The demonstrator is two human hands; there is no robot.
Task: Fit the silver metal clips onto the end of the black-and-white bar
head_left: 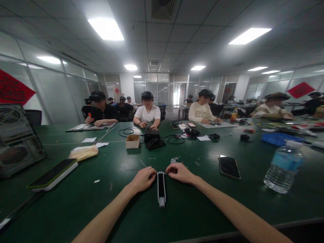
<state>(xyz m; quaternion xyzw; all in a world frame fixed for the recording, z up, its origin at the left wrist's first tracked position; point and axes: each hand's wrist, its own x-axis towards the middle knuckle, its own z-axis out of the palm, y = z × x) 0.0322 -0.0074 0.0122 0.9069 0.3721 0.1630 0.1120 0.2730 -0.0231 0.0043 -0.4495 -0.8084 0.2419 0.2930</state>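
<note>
A slim white-framed device [161,189] with a long dark face lies on the green table, its narrow pale end toward me. My left hand [144,178] is beside its far end on the left, fingers curled and pinched together. On the right of that same end, my right hand [180,172] is closed too, thumb and forefinger pressed together. Whatever is between the fingers of either hand is too small or hidden to make out. Just beyond my right hand lie small metal pieces [173,160] in a loose group.
A phone [229,166] and a water bottle [285,167] stand to the right, before a blue tray [280,139]. Leftward are a green-edged device [53,173] and a computer case [20,141]. Ahead are a small box [133,141] and black cables. Several people sit opposite.
</note>
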